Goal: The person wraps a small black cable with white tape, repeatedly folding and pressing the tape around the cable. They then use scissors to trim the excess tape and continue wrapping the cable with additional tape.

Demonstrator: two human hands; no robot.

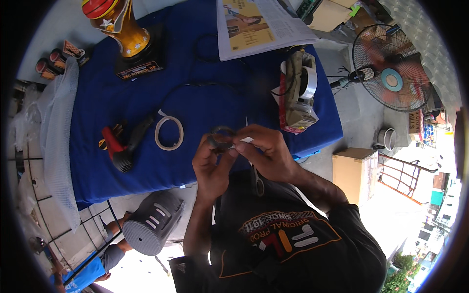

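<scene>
Over the near edge of the blue-covered table my two hands meet, their fingertips pinched together. My left hand (212,168) is closed on a dark ring-shaped roll (220,142), which looks like tape. My right hand (268,152) is closed too, with a small white strip (247,139) at its fingers. A pair of scissors (258,181) is tucked in that same hand, its dark handle below the palm and a thin blade tip poking out beyond the fingers. What exactly the fingertips press between them is too small to make out.
On the blue cloth (205,112) lie a tape roll (169,145), a red-and-black tool (117,152), a gold trophy (128,41), a tape dispenser (299,105) and newspapers (283,36). A fan (391,73) and a carton (352,173) stand right; a grey stool (151,227) and another person (90,268) are lower left.
</scene>
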